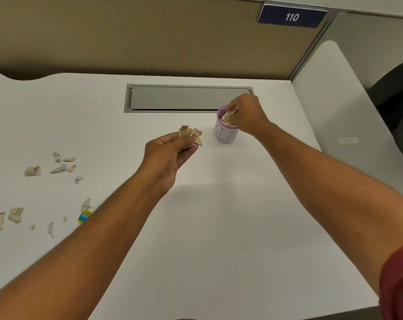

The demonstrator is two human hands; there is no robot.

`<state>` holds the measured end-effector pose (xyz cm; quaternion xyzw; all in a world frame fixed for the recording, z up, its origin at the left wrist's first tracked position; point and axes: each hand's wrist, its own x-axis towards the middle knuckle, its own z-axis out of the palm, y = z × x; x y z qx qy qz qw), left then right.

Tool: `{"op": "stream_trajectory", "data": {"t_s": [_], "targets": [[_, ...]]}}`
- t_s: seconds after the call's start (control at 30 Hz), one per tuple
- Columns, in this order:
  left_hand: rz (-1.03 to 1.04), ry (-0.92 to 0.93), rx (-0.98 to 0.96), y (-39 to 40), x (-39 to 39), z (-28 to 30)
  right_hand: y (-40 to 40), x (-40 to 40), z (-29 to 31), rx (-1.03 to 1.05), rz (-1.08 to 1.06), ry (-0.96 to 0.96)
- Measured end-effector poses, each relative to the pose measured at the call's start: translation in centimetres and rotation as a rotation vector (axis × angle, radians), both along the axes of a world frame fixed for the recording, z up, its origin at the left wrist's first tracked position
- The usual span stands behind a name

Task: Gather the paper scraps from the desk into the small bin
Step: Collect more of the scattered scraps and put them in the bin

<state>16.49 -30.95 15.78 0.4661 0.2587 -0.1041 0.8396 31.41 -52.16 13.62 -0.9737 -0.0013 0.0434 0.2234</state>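
A small white bin [225, 134] with a purple rim stands on the white desk [219, 215], right of centre. My right hand [247, 116] is over the bin's mouth, fingers pinched on tan paper scraps [229, 116] that reach into the bin. My left hand [170, 153] hovers just left of the bin, closed on a bunch of tan paper scraps [192, 135]. Several loose scraps, tan and white, lie scattered at the desk's left side, around a tan scrap [31, 170] and another tan scrap [15, 214].
A grey cable flap [189, 98] is set into the desk behind the bin. A small blue and yellow item [84, 215] lies among the left scraps. A tan partition [149, 35] backs the desk; a black chair [396, 100] stands at right.
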Motion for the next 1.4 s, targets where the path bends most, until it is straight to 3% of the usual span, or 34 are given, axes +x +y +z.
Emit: {"op": "stream_trajectory", "data": {"t_s": [0.27, 0.53, 0.7, 0.83, 0.9, 1.0, 1.07, 1.27, 1.4], "targets": [[-0.015, 0.029, 0.072, -2.3, 3.8, -1.1, 0.1, 2.5, -2.4, -0.296, 0.237, 0.183], [-0.107, -0.027, 0.266, -4.3, 7.6, -0.9, -0.9, 2.9, 0.4, -0.280, 0.274, 0.120], [-0.170, -0.093, 0.468, -5.2, 9.5, -0.5, -0.4, 3.1, -1.5, -0.244, 0.152, 0.111], [-0.247, -0.188, 0.646, -6.2, 11.1, -0.2, -0.7, 2.7, -2.3, -0.227, 0.185, 0.111], [-0.293, -0.242, 0.753, -6.8, 12.0, -0.3, -1.8, 2.2, -1.7, -0.143, 0.136, 0.053], [-0.374, -0.324, 0.938, -7.8, 13.2, -0.7, -4.1, -1.0, -1.7, 0.076, -0.037, -0.301], [-0.441, -0.389, 1.118, -8.6, 13.9, -1.2, -5.3, -3.9, -3.1, 0.108, -0.158, -0.393], [-0.691, -0.560, 1.508, -10.6, 15.9, -2.7, -6.3, -8.9, -10.2, 0.048, -0.085, -0.025], [-0.910, -0.605, 1.688, -11.9, 16.8, -3.4, -4.5, -10.2, -13.0, -0.046, -0.021, 0.002]]}}
